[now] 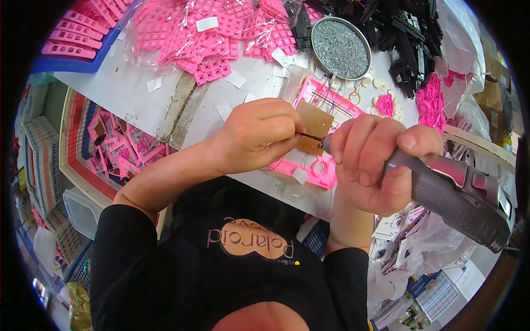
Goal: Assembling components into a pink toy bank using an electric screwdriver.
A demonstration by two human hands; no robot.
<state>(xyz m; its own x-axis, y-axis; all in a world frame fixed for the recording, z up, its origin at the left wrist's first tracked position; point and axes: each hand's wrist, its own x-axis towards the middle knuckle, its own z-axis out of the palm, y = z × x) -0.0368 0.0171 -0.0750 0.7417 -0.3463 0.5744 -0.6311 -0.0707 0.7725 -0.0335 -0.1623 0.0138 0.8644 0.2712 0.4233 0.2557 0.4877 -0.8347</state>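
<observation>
My right hand (pixel 375 160) is wrapped round a dark grey electric screwdriver (pixel 458 198), its bit pointing left. Just in front of that bit, my left hand (pixel 265 132) is closed in a pinch; whatever its fingertips hold is too small to make out. Beneath the bit lies a brown circuit board (pixel 316 118), resting over a pink plastic casing (pixel 312 172) with thin wires. The casing extends away from me past the board and is partly covered by my hands.
A round metal dish (pixel 341 48) holds many small screws. Pink button pads (pixel 204 38) in clear bags lie at the far left, black plastic parts (pixel 411 44) at the far right. A blue tray (pixel 74 63) carries pink strips. Below the table's left edge stands a basket (pixel 74 138) of pink parts.
</observation>
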